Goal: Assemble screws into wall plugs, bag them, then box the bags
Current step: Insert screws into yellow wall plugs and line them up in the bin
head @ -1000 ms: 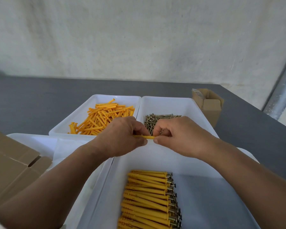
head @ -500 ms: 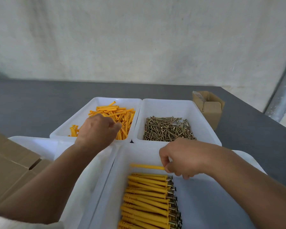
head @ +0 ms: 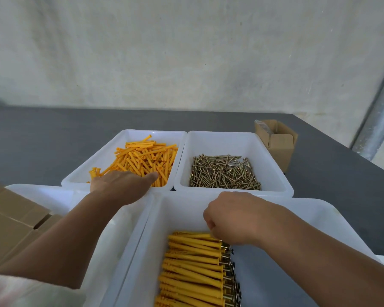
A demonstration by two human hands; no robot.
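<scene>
Loose orange wall plugs (head: 146, 158) fill the back-left white tray (head: 124, 134). Brass screws (head: 224, 171) lie in the back-right white tray (head: 222, 135). My left hand (head: 122, 185) reaches over the near rim into the plugs, thumb straight and fingertips hidden behind the hand. A row of assembled plugs with screws (head: 193, 262) lies in the near white tray (head: 182, 209). My right hand (head: 235, 218), with curled fingers, pinches the head end of the topmost assembled plug (head: 186, 234), which rests at the far end of the row.
A small open cardboard box (head: 277, 145) stands right of the screw tray. Folded cardboard boxes (head: 9, 218) lie at the near left beside another white tray (head: 42, 189). Dark grey table (head: 42, 140), a wall behind, a metal pole (head: 377, 120) at right.
The hands parted after joining screw and plug. My right hand brought the assembled plug down onto the row; my left hand went forward into the loose plugs.
</scene>
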